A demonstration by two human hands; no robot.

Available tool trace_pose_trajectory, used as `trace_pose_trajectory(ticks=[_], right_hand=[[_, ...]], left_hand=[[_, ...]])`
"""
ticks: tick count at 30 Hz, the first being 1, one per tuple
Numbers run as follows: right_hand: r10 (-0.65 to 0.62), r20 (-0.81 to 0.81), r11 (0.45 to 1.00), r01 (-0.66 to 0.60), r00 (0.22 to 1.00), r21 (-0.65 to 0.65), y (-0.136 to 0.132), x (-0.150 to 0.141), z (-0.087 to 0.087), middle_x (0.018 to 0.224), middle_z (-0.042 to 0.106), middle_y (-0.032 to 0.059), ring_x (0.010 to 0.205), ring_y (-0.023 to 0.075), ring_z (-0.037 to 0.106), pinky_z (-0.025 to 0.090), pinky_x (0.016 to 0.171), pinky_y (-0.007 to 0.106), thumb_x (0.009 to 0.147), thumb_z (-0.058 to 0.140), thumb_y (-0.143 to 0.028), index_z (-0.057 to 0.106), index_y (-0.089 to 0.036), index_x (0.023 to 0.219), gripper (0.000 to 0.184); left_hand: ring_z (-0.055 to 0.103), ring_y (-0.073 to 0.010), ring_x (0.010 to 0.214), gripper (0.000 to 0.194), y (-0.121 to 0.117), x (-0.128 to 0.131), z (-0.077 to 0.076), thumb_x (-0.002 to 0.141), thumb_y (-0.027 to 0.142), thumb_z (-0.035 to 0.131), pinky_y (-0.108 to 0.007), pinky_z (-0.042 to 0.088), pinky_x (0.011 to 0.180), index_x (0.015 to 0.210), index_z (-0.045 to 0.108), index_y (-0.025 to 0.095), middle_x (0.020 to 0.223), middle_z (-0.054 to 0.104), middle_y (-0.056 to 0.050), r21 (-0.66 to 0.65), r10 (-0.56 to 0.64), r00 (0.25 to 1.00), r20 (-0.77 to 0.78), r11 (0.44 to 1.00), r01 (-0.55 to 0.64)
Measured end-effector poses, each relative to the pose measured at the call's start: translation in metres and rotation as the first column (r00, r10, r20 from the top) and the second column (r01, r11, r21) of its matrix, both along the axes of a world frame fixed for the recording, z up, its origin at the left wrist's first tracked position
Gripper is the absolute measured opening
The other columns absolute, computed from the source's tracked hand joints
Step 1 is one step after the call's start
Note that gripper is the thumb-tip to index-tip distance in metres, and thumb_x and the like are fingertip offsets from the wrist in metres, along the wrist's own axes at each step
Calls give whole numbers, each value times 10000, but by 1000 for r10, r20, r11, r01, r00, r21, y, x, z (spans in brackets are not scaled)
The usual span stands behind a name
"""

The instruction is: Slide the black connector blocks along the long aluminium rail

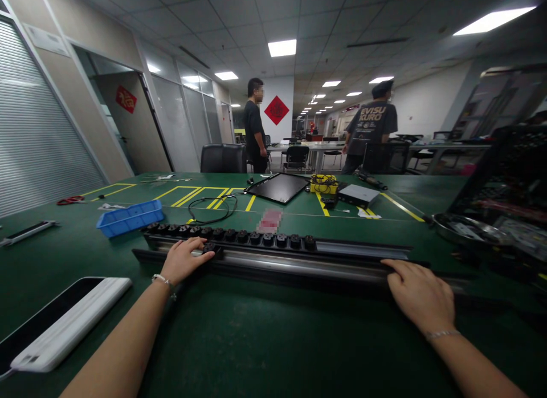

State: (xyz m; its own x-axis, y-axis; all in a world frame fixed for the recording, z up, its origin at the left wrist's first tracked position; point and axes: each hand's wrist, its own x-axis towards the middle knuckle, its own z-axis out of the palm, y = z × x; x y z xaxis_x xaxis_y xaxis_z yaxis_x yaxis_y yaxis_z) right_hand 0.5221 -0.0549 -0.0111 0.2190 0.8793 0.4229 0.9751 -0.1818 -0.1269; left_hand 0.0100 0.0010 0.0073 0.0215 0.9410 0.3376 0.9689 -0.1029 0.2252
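A long dark metal channel (290, 265) lies across the green table in front of me. Near its left end my left hand (183, 261) has thumb and fingers around a small black socket block (212, 250), which sits at the channel. My right hand (421, 295) grips the right part of the channel, fingertips over its far edge; part of that grip is hidden. Just behind lies a second channel (363, 250), with a row of black socket blocks (243, 236) along its left and middle.
A blue bin (130, 218) and a white-cased device (72, 324) are at the left. Farther back lie a black panel (280, 188), a yellow box with cables (323, 184) and a grey box (359, 195). A metal bowl (465, 230) stands right. Two people stand beyond the table.
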Motion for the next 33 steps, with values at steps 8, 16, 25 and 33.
trace_pose_trajectory(ticks=[8, 16, 25, 33], right_hand=[[-4, -7, 1000, 4, 1000, 5, -3, -6, 7, 1117, 617, 51, 1054, 266, 516, 393, 842, 461, 777, 324, -264, 634, -254, 1051, 413], [3, -1, 1000, -3, 1000, -4, -3, -4, 6, 1111, 619, 61, 1053, 277, 517, 406, 826, 467, 781, 325, -268, 627, -248, 1071, 420], [1, -6, 1000, -1, 1000, 4, -3, -5, 6, 1111, 621, 57, 1065, 271, 512, 400, 836, 463, 782, 326, -272, 631, -251, 1061, 414], [0, 9, 1000, 0, 1000, -9, -2, -3, 3, 1130, 613, 54, 1073, 270, 508, 399, 837, 467, 788, 323, -278, 621, -253, 1080, 418]], left_hand=[[520, -232, 1106, 331, 2, -2, -3, 708, 579, 503, -412, 298, 999, 729, 580, 258, 1189, 604, -2, -3, -6, 1000, -11, 1000, 6], [519, -238, 1100, 313, 0, -3, -2, 714, 564, 507, -442, 287, 997, 742, 590, 263, 1195, 596, -2, -12, -29, 999, -14, 1000, 29], [517, -229, 1096, 290, 0, -5, -3, 716, 550, 518, -437, 276, 998, 759, 603, 277, 1204, 589, 9, -18, -42, 999, -23, 999, 42], [511, -233, 1112, 303, 0, -3, -3, 715, 555, 519, -474, 243, 1022, 747, 586, 261, 1200, 590, -8, -33, -63, 998, -4, 998, 62]])
